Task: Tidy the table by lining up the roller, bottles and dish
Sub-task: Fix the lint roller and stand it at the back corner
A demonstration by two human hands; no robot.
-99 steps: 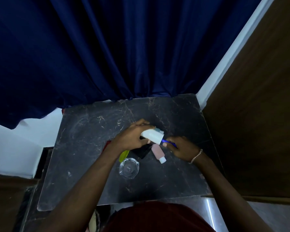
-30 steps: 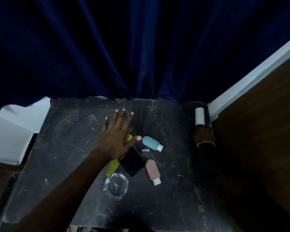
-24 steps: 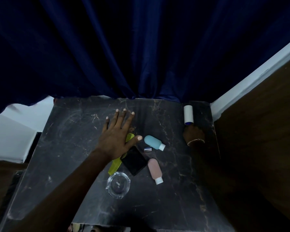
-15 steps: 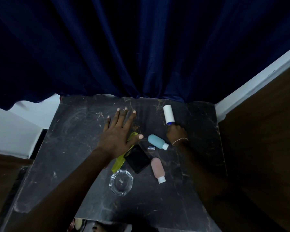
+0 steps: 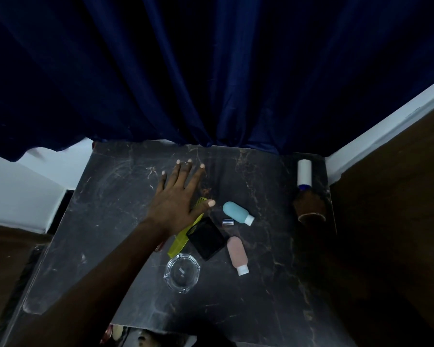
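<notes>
A white roller [image 5: 304,171] with a blue handle lies at the dark marble table's [image 5: 105,221] far right corner, my right hand [image 5: 310,206] closed around its handle. A blue bottle [image 5: 236,212] and a pink bottle [image 5: 237,254], both white-capped, lie on their sides mid-table. The clear glass dish [image 5: 182,272] sits nearer to me, left of the pink bottle. My left hand [image 5: 178,196] rests flat with fingers spread, its palm over one end of a yellow-green comb [image 5: 179,244].
A black square case [image 5: 206,237] lies between the comb and the pink bottle. A small silver cap [image 5: 228,222] sits below the blue bottle. A dark blue curtain [image 5: 211,71] hangs behind the table; a wooden panel [image 5: 391,196] borders the right.
Over the last half second my right hand carried the roller from the middle back of the table to the far right corner. My left hand stayed flat on the comb.
</notes>
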